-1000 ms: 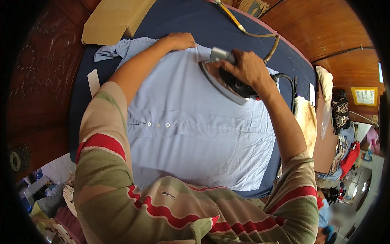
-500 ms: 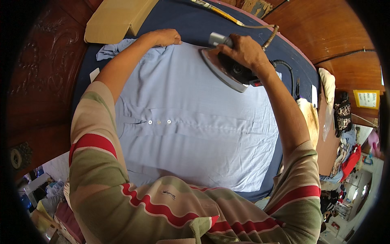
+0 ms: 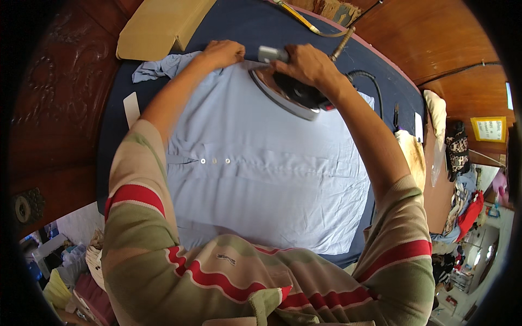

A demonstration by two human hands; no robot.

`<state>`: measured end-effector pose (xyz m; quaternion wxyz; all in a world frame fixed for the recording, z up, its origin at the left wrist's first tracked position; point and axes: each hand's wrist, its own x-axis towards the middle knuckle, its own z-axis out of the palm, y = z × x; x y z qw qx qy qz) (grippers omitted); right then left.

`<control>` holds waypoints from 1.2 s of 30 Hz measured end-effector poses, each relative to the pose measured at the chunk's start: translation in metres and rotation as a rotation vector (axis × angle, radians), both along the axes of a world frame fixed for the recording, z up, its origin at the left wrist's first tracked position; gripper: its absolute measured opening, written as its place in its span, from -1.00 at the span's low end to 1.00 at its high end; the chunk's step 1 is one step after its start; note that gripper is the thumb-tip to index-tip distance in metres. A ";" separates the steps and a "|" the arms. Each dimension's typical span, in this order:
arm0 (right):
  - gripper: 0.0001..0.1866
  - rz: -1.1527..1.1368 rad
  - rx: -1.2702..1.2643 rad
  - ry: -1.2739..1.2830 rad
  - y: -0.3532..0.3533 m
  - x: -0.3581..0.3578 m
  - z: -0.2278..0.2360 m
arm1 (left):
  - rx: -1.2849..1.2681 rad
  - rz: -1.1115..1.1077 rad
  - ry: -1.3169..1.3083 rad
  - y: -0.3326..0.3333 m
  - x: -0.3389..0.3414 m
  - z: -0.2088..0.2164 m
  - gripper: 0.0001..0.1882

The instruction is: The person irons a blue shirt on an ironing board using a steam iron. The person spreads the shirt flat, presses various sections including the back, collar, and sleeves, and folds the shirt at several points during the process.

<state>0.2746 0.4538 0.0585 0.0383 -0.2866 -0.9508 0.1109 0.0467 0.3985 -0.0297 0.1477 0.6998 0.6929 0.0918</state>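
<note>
A light blue shirt [image 3: 272,201] lies spread over a dark blue padded surface, its buttoned placket running across the middle. My right hand [image 3: 311,66] is wrapped round the handle of a black steam iron [image 3: 288,92], whose soleplate rests on the far part of the shirt. At the shirt's far left edge, my left hand [image 3: 224,54] has its fingers curled closed on the cloth beside a bunched sleeve [image 3: 157,68]. The fingertips are partly hidden. The shirt is smooth around the iron and creased toward its right end.
A cardboard box [image 3: 157,32] stands at the far left, against carved wood [image 3: 60,81]. A yellow measuring stick [image 3: 298,19] and the iron's cord [image 3: 375,81] lie along the far side. Cream cloth [image 3: 410,157] and scissors-like dark handles [image 3: 396,117] are at the right. A white card [image 3: 131,108] lies left.
My right hand has slid the iron leftward over the shirt, toward my left hand. My left hand stays at the far edge, almost unmoved.
</note>
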 end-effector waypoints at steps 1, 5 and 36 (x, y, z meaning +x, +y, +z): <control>-0.47 -0.001 -0.011 -0.007 0.000 0.010 0.001 | 0.095 0.002 0.023 -0.002 0.008 -0.006 -0.77; -0.46 -0.055 -0.075 -0.103 -0.013 0.058 0.012 | 0.165 -0.008 -0.031 0.006 0.056 -0.013 -0.77; -0.46 -0.082 0.023 0.056 0.010 -0.035 -0.008 | -0.010 0.143 -0.262 0.008 -0.033 0.004 -0.81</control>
